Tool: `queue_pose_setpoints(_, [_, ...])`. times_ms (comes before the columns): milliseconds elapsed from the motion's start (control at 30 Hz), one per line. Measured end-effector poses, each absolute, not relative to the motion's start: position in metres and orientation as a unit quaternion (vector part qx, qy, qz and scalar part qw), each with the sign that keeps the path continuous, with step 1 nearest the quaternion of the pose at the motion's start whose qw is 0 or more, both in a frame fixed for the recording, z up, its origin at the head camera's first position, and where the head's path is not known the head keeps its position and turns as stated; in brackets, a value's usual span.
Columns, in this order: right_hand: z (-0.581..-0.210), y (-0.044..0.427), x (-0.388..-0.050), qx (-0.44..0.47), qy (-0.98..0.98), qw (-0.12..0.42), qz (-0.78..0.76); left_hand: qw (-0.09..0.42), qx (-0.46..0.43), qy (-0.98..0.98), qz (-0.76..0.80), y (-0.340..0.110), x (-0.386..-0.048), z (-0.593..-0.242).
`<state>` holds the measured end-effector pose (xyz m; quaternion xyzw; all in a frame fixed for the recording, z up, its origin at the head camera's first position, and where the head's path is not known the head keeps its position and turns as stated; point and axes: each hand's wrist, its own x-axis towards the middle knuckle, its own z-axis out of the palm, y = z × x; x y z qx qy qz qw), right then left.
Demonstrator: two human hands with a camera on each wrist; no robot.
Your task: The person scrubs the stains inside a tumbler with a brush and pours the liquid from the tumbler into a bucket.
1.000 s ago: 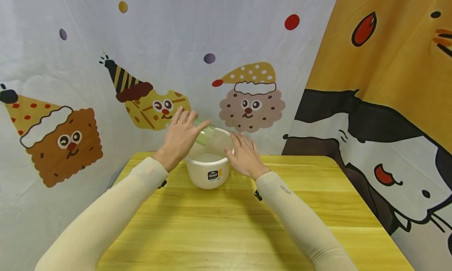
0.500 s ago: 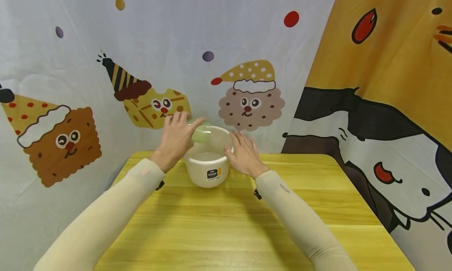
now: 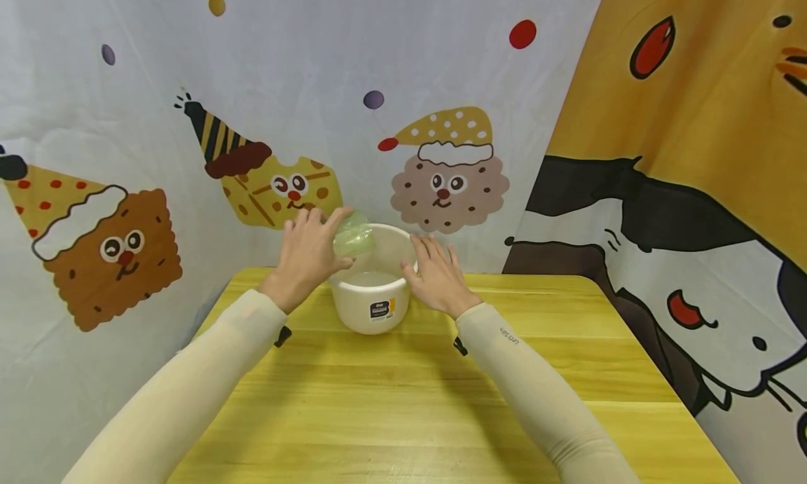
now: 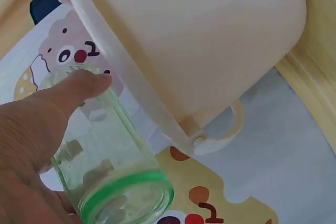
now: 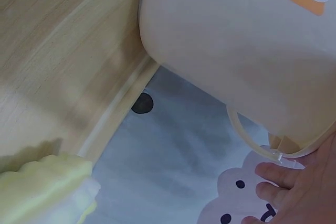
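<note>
My left hand (image 3: 305,253) holds a clear green glass (image 3: 354,235) tilted at the left side of a white plastic bucket (image 3: 353,312). In the left wrist view the thumb lies along the side of the glass (image 4: 105,145), near the rim of the bucket (image 4: 199,40); a thick green ring circles one end. My right hand (image 3: 438,277) rests at the right side of the bucket's rim, with its fingers extended. Part of that hand (image 5: 310,192) appears in the right wrist view beside the bucket's handle loop (image 5: 249,135). The bucket's lower inside is pale and hard to make out.
The bucket stands near the far edge of a yellow wooden table (image 3: 391,407). Behind it hangs a cloth (image 3: 441,57) printed with cartoon figures. A pale yellow, scalloped-edged thing (image 5: 42,190) shows at the right wrist view's lower left; its kind is unclear.
My left hand has moved slightly left and down and has turned, swinging the glass with it. The glass now shows more to the hand's right. My right hand stays at the bucket's rim.
</note>
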<state>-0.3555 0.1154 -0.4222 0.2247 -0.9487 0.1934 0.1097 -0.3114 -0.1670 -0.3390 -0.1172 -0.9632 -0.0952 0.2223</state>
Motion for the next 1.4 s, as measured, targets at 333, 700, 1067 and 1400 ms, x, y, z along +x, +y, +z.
queue_pose_setpoints(333, [-0.425, 0.117, -0.358, 0.223, -0.949, 0.105, 0.199, 0.205, -0.088, -0.957, -0.184, -0.172, -0.306, -0.346])
queue_pose_setpoints(700, [-0.426, 0.117, -0.359, 0.226, -0.948, 0.105, 0.198, 0.204, -0.061, -0.937, -0.276, -0.173, -0.289, -0.349])
queue_pose_setpoints(1067, [-0.428, 0.116, -0.359, 0.225, -0.948, 0.110, 0.198, 0.169, -0.063, -0.918, -0.352, -0.169, -0.262, -0.366])
queue_pose_setpoints(1400, [-0.427, 0.116, -0.359, 0.226, -0.948, 0.108, 0.198, 0.146, -0.083, -0.900, -0.402, -0.161, -0.235, -0.388])
